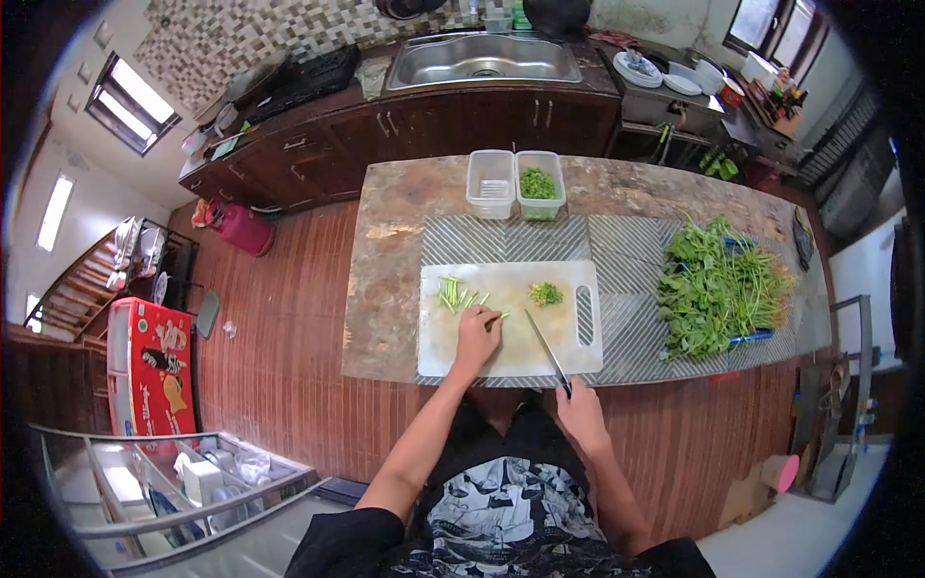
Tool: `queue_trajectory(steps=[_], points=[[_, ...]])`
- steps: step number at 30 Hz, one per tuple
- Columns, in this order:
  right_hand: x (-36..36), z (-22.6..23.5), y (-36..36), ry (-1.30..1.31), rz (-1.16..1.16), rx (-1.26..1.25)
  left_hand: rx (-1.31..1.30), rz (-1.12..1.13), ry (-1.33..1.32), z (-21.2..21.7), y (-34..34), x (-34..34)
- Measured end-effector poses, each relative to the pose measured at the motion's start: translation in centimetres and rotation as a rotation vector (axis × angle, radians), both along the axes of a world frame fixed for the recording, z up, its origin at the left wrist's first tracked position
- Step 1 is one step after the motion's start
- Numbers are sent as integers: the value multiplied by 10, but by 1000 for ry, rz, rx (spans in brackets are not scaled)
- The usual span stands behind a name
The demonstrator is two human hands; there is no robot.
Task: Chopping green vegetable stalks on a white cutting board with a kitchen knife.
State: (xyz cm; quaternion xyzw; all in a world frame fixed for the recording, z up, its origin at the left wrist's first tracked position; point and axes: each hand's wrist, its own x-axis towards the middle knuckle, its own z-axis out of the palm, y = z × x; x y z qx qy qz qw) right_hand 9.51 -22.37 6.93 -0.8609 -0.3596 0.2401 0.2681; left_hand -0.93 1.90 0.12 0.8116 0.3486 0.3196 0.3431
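Forearms [414, 448] reach up from the lower edge past a dark top with a black-and-white print [501, 511] across its front. Nearest to the body, the right hand [581, 409] is just beyond the near edge of the cutting board, its fingers wrapped round the dark handle of a knife [547, 349]. The blade slants away and to the left over the white cutting board [448, 347]; whether its edge touches the surface cannot be told. Slightly farther off, the left hand [477, 337] is lowered over the middle of the board, fingers bent and drawn together near a short green piece by their tips; whether they pinch anything cannot be made out. Pale green stem pieces [462, 295] lie scattered on the board just past this hand, and a small heap of finely chopped greens [545, 294] sits to their right, near the oblong slot in the board. Beneath the board spreads a striped grey mat [617, 241], and on its right part, well apart from the knife, rests a large leafy bunch [703, 294], leaves to the left and stems to the right, with blue bands showing. Beyond the mat, two clear plastic containers stand side by side on the desk [393, 260]: a left container [491, 188] and a right container [540, 209] holding chopped greens. Farther back, a metal sink [487, 63] is set above dark wooden cabinets [434, 125], with stacked white plates [639, 69] to its right.
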Motion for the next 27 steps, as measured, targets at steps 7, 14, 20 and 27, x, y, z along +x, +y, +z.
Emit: queue_trajectory(steps=[7,14,20,27], points=[[-23,-3,30,-52,-66,-109,37,25,-83,-2,-6,0],[-17,-11,40,-129,16,-161,-9,-6,-80,-2,1,-4],[-14,-11,34,-105,51,-210,-11,-3,-78,-1,0,-4],[-10,-15,27,-89,57,-120,3,31,-76,1,-5,0]])
